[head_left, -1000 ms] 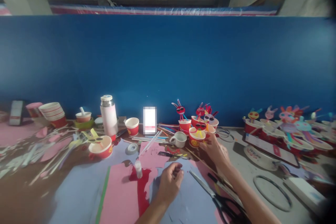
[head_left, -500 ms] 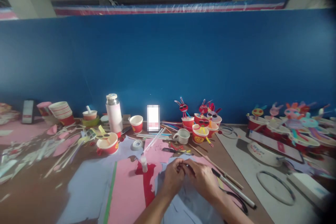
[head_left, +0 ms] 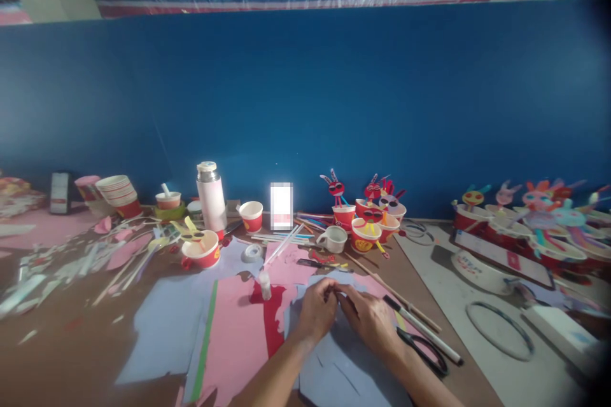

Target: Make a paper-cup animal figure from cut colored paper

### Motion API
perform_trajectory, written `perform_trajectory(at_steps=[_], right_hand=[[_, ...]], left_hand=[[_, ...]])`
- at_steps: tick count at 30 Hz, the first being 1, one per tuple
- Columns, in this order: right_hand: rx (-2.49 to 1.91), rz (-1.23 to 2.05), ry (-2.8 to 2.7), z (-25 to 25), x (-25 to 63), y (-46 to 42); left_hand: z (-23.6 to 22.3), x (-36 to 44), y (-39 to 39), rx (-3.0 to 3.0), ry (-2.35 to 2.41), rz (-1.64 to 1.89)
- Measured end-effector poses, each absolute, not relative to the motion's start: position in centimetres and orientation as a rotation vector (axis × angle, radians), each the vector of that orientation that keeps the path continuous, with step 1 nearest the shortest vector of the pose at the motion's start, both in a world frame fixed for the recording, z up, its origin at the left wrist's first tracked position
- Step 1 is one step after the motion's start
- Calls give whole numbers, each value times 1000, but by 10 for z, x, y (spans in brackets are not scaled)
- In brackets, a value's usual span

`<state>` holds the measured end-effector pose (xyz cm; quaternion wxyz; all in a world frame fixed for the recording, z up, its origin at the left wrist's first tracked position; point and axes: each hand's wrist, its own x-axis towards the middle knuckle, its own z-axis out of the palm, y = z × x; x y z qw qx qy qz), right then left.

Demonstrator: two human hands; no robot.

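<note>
My left hand [head_left: 317,311] and my right hand [head_left: 365,315] meet above a blue-grey paper sheet [head_left: 344,369]. Both have their fingers bent and pinched together at the tips. Whatever lies between the fingertips is too small or too hidden to make out. Pink paper [head_left: 238,331] and a torn red strip [head_left: 273,324] lie left of my left hand, with a small clear glue bottle [head_left: 265,286] standing at their upper end. Beside my right forearm are black-handled scissors [head_left: 424,351], partly covered by it, and a capped marker [head_left: 429,334].
Across the back stand a thermos [head_left: 211,200], a paper cup [head_left: 251,217], a white mug [head_left: 333,240] and cups with red paper figures [head_left: 366,234]. Straws and paper scraps [head_left: 81,264] litter the left side. On the right are a tablet [head_left: 503,259], a black ring [head_left: 499,331] and more decorated cups [head_left: 548,245].
The view has shifted slightly, so the table things sit a little differently in it. My hands stay pinched together in nearly the same place; more of the scissors' handles shows.
</note>
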<state>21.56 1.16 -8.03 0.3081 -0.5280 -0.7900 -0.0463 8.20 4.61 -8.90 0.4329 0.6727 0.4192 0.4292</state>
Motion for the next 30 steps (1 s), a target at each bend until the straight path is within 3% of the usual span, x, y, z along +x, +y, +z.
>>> perform_trajectory(at_steps=[30], right_hand=[[-1247,-44,-2088,-88,212,7]], left_hand=[[-80,75,35,1591,1068,1141]])
